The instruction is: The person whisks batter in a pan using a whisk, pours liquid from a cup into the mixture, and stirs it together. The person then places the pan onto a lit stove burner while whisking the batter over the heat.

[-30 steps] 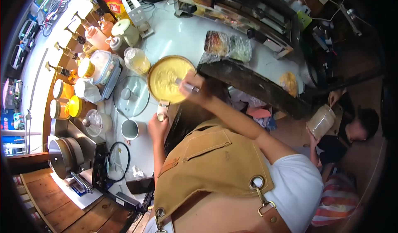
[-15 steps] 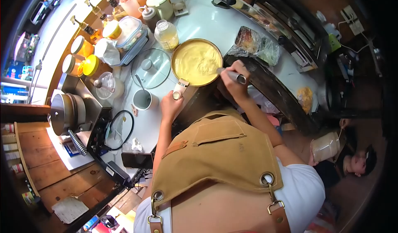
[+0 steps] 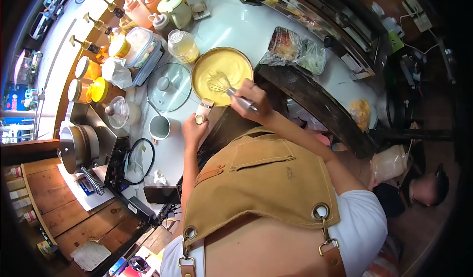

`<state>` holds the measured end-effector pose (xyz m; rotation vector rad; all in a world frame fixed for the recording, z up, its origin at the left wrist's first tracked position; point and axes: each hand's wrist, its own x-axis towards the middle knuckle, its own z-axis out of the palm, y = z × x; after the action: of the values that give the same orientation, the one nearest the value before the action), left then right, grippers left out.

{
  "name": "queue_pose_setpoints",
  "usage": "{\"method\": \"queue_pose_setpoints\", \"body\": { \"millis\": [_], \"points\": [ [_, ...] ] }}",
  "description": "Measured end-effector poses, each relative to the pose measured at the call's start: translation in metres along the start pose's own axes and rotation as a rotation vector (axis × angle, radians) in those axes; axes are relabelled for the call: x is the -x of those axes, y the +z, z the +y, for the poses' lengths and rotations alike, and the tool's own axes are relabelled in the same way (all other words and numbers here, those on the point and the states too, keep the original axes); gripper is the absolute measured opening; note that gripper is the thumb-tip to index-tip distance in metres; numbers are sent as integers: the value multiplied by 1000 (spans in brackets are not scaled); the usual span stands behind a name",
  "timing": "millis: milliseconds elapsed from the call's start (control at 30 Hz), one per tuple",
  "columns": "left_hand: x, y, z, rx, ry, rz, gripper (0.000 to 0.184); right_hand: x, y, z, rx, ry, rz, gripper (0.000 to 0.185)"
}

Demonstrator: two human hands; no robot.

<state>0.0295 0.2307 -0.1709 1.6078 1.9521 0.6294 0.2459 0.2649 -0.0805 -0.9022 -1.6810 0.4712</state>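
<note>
One round pan (image 3: pixel 192 73) of yellow mixture (image 3: pixel 239 66) at the bench (image 3: pixel 239 23), and there's a whisk (image 3: pixel 230 92) in it!
Here's the left hand (image 3: pixel 193 130), closed around the pan's handle (image 3: pixel 203 111), with the pan directly beyond it; across from that, the right hand (image 3: pixel 256 100) grips the whisk at the pan's near right edge. The whisk slants forward and left from those fingers, its wires down in the yellow mixture. A glass lid (image 3: pixel 167 91) lies just left of the pan, a mug (image 3: pixel 170 129) stands beside the left hand, and a jar (image 3: pixel 183 49) sits near the pan's far left edge.
</note>
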Motion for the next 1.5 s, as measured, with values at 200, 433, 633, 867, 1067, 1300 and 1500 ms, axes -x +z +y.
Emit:
{"method": "queue_pose_setpoints", "body": {
  "millis": [200, 433, 633, 867, 1067, 1300, 1500],
  "points": [
    [-2, -2, 2, 47, -11, -33, 23, -13, 5, 39, 95, -203, -212, 15],
    [-4, 2, -5, -11, -31, -53, 24, -5, -2, 46, 237, -235, -163, 16],
    [-4, 3, -7, -20, -41, -58, 25, 3, -2, 29, 310, -193, -102, 17],
    [-2, 0, 0, -28, -31, -43, 25, 8, -5, 5, 388, -110, -158, 15],
    [1, 1, 0, -41, -36, -60, 25, 19, -10, -10, 343, -19, -106, 14],
    [-6, 7, -16, 31, 35, -53, 25, 19, -11, -8, 1, 23, 8, 16],
    [-9, 7, -22, -3, 130, -53, 25, 31, -29, 30, -32, 8, 105, 15]
  ]
}}
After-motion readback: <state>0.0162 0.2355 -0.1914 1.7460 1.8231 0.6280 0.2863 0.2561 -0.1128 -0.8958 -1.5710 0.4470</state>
